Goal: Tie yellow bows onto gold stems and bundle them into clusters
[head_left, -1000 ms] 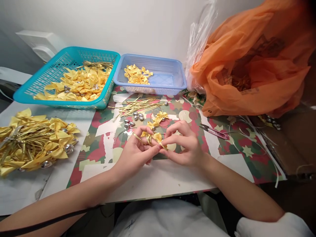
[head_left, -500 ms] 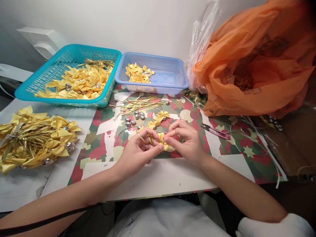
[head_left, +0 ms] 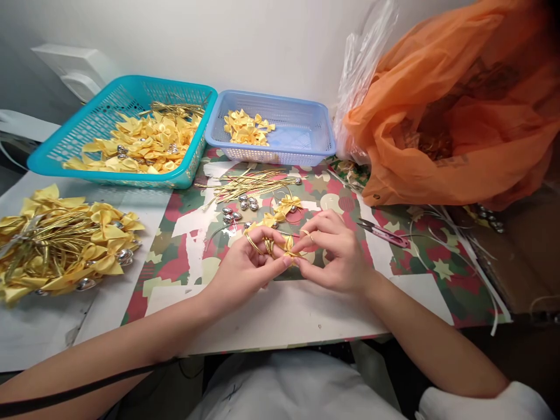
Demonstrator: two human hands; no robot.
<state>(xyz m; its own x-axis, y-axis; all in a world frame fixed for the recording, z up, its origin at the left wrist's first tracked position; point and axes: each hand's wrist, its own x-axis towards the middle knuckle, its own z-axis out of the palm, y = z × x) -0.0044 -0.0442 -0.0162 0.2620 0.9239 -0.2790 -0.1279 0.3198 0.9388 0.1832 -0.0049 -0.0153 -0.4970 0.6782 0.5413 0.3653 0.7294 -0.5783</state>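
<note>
My left hand (head_left: 251, 259) is closed, pinching a yellow ribbon bow (head_left: 289, 245) between thumb and finger. Loops of gold wire (head_left: 268, 246) hang around its fingers. My right hand (head_left: 330, 251) meets it from the other side, its thumb and fingers closed on a gold wire (head_left: 307, 235) that bends in a loop beside the bow. Just beyond my fingers, other yellow bows (head_left: 286, 206) lie on the patterned sheet, along with several silver beads (head_left: 248, 203) and a heap of gold wires (head_left: 249, 185). Where the wire runs behind the bow is hidden by my fingertips.
A teal basket (head_left: 184, 175) of yellow bows stands at back left beside a smaller blue basket (head_left: 301, 153). Finished-looking bow bundles (head_left: 74, 245) lie at left. Pink-handled snips (head_left: 385, 233) rest at right, near a large orange plastic bag (head_left: 437, 163).
My right hand has shifted slightly right and turned, and a gold wire loop now shows at its fingers. The left hand keeps its pinch on the bow.
</note>
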